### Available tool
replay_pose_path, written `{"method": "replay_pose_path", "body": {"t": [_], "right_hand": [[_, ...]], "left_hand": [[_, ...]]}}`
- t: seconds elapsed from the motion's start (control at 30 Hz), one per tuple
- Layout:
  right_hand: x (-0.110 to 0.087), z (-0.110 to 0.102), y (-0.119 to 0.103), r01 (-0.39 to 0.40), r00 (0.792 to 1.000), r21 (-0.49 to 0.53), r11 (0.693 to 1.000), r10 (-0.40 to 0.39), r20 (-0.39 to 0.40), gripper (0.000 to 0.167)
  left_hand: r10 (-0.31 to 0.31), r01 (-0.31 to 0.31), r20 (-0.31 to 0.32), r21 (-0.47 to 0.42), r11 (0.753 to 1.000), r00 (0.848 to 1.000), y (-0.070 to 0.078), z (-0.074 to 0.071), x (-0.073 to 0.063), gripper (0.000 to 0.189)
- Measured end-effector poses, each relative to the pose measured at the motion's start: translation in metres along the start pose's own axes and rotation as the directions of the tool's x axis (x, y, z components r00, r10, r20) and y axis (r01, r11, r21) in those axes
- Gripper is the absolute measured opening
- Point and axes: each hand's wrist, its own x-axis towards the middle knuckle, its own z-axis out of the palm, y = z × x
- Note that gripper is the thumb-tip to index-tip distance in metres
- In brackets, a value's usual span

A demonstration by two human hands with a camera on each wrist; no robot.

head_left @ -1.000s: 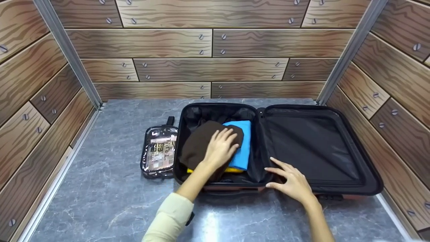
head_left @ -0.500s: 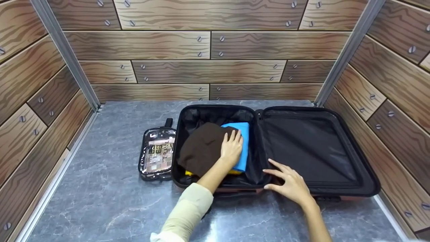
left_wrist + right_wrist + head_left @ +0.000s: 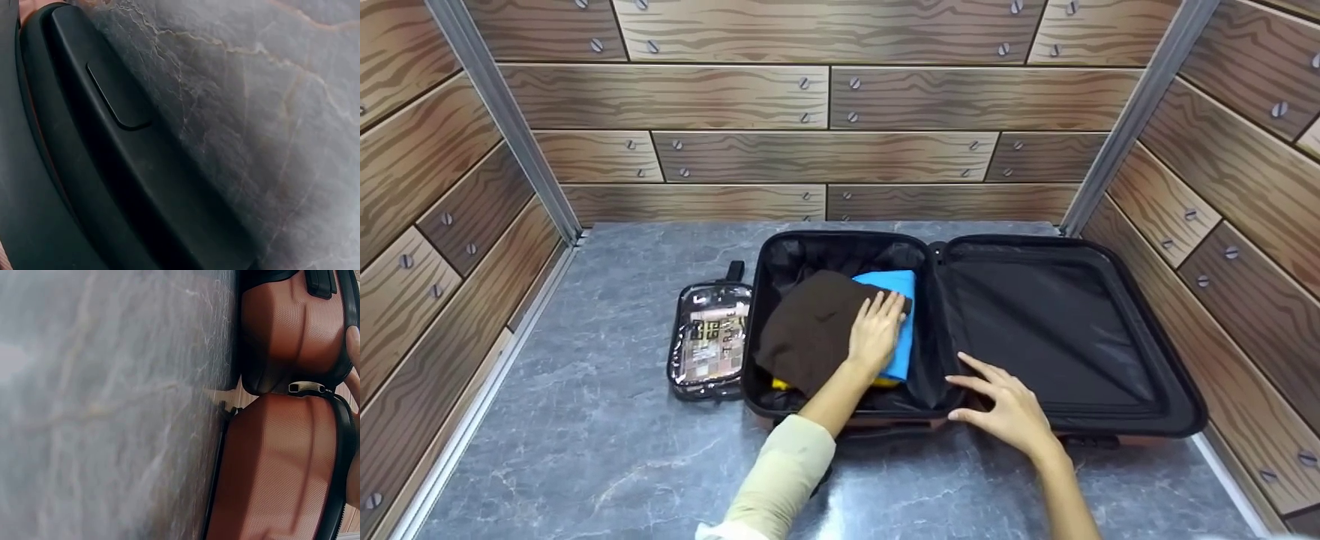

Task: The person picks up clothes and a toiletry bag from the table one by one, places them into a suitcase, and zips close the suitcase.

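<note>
An open suitcase [image 3: 771, 247] lies on the table, its two halves spread flat. Inside the left half is a dark brown folded cloth [image 3: 806, 330], partly covering a blue folded cloth [image 3: 901, 352], and a bit of yellow cloth [image 3: 782, 384] peeks out beneath. My left hand [image 3: 876, 334] rests on the right part of the brown cloth, fingers fairly straight and pointing away from me. My right hand [image 3: 1009, 409] is at the suitcase's front edge near the hinge, fingers spread and fingertips right at the rim. The orange-brown shell [image 3: 275, 455] shows in the right wrist view.
A clear zip pouch [image 3: 709, 345] with black trim lies against the suitcase's left side. The lid half [image 3: 1050, 330] takes up the right of the grey marbled table [image 3: 607, 450]. Wood-patterned walls [image 3: 735, 157] stand at the back and both sides. A black handle [image 3: 124, 112] fills the left wrist view.
My left hand has moved right across the brown cloth, whose right edge now reaches a little farther over the blue one. The right hand stays at the rim.
</note>
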Motion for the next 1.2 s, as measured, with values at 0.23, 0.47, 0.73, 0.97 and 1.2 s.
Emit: {"method": "replay_pose_path", "body": {"t": [0.23,0.47,0.73,0.97,1.2], "right_hand": [[0.0,0.0,-0.001,0.013,1.0,0.0,1.0,-0.013,-0.017,0.053],[0.001,0.0,-0.003,0.021,1.0,-0.006,1.0,-0.021,-0.014,0.052],[0.005,-0.002,-0.002,0.012,1.0,-0.009,1.0,-0.012,-0.023,0.053],[0.002,-0.001,-0.003,-0.005,1.0,-0.007,1.0,0.005,-0.005,0.053],[0.0,-0.001,-0.002,-0.01,1.0,0.006,1.0,0.01,-0.005,0.052]], "left_hand": [[0.06,-0.063,0.361,-0.003,0.998,0.931,0.005,0.003,-0.002,0.06],[0.046,-0.049,0.352,-0.001,0.999,0.935,0.002,-0.002,-0.003,0.061],[0.092,-0.1,0.209,0.029,0.995,0.974,-0.017,-0.022,-0.008,0.058],[0.071,-0.071,0.015,0.057,0.996,0.997,-0.061,-0.042,-0.027,0.054],[-0.053,0.054,-0.111,0.014,0.998,0.992,-0.113,-0.062,-0.06,0.054]]}}
